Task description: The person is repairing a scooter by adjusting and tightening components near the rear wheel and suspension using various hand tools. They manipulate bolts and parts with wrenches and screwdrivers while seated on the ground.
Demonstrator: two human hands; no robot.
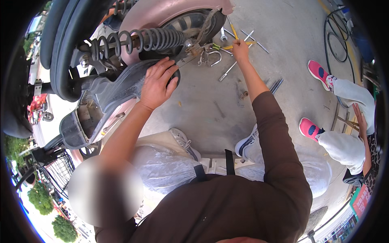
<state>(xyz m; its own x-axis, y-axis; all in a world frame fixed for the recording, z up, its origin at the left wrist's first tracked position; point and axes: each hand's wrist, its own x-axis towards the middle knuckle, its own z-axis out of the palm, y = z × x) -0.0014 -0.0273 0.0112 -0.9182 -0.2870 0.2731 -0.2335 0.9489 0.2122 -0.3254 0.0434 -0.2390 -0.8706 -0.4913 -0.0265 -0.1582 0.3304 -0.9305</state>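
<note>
My left hand (158,83) lies with its fingers spread on the dark plastic body part (129,77) of a scooter, beside the rear wheel (202,26). My right hand (240,50) reaches down to the floor tools, its fingers curled at a yellow-handled tool (228,47); the exact grip is partly hidden. Just above that hand is another yellow handle (234,32) with a thin metal shank. Around it lie crossed metal rods (259,43), a wrench (223,35), a long socket tool (227,72) and a curved metal shackle (215,59).
A coil-spring shock absorber (142,41) and pink fender (150,14) rise at upper left. An L-shaped rod (238,95), small round parts (244,94) and metal bars (277,86) lie on the floor. At right sits a person in pink shoes (318,73), near a black hose (330,40).
</note>
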